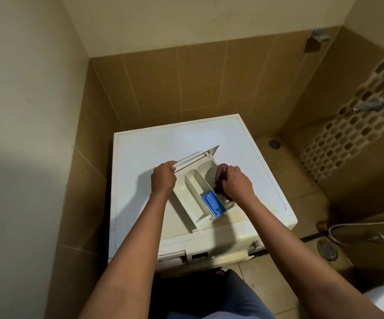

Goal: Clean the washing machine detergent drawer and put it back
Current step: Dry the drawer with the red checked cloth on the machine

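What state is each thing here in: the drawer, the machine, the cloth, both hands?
detergent drawer: out of the machine, lying slantwise on its top.
blue insert: seated in the drawer's near corner.
washing machine: drawer slot at the front looks empty.
cloth: bunched, pressed into the drawer's right compartment.
left hand: grips the drawer's front panel.
right hand: grips the cloth.

I see warm, rather dim light; the washing machine top (154, 143) is the brightest patch. A broad soft shadow crosses the left wall (25, 171). Straight lines bow at the edges, and the bottom goes dark.
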A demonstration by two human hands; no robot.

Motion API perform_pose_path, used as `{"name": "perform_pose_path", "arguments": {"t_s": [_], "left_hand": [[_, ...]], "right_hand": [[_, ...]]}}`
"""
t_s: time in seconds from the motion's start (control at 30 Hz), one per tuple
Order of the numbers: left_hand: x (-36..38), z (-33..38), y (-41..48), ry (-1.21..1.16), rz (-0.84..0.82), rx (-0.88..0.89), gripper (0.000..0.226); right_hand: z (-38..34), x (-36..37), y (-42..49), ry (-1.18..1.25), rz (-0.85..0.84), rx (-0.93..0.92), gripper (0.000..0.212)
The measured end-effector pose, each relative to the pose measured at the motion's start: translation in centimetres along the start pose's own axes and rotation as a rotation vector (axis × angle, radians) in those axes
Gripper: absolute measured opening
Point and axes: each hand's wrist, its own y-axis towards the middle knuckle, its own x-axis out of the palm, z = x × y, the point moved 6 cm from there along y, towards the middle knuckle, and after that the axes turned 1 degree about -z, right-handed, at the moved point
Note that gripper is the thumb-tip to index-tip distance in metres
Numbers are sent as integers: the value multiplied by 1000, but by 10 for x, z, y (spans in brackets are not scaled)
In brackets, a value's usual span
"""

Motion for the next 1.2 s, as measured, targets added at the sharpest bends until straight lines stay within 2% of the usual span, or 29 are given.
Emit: {"name": "perform_pose_path", "arguments": {"t_s": [0.13,0.23,0.3,0.4,0.5,0.57,0.6,0.67,0.73,0.77,0.87,0.93,1.0,1.07,1.13,1.2], "left_hand": [[0,-1,0,5,4,-15,42],[-1,1,0,3,-15,-8,41],[-3,2,0,-18,-32,1,39],[-5,1,1,-94,-93,3,35],[-12,2,-1,-175,-112,14,32],[-21,-1,-8,-276,25,-32,37],[-25,-7,-12,-352,128,-116,38],[-26,-23,-25,-558,261,-409,39],[-12,-33,-37,-772,197,-688,37],[-4,-35,-39,-871,112,-760,35],[14,-25,-40,-1185,-187,-790,32],[16,-18,-37,-1292,-284,-757,26],[14,-24,-34,-1281,-213,-767,19],[11,-31,-32,-1263,-90,-794,18],[9,-32,-31,-1272,-47,-806,20],[11,-30,-30,-1287,-52,-811,22]], "right_hand": [[21,3,-22,18,-13,47,28],[41,-4,-34,91,-14,101,11],[55,-16,-40,225,34,154,9],[69,-42,-44,602,240,188,10],[56,-69,-34,852,377,152,10],[29,-82,-19,806,370,66,16],[11,-85,-14,781,345,-2,17],[-32,-81,-10,793,255,-188,16],[-74,-64,-11,699,172,-355,19],[-93,-50,-10,595,135,-409,23],[-135,-8,-11,259,53,-534,49],[-147,3,-14,126,100,-590,58],[-145,3,-10,78,111,-588,58],[-132,-6,-1,80,120,-553,48],[-107,-21,14,144,148,-454,37],[-77,-36,31,185,162,-318,36]]}}
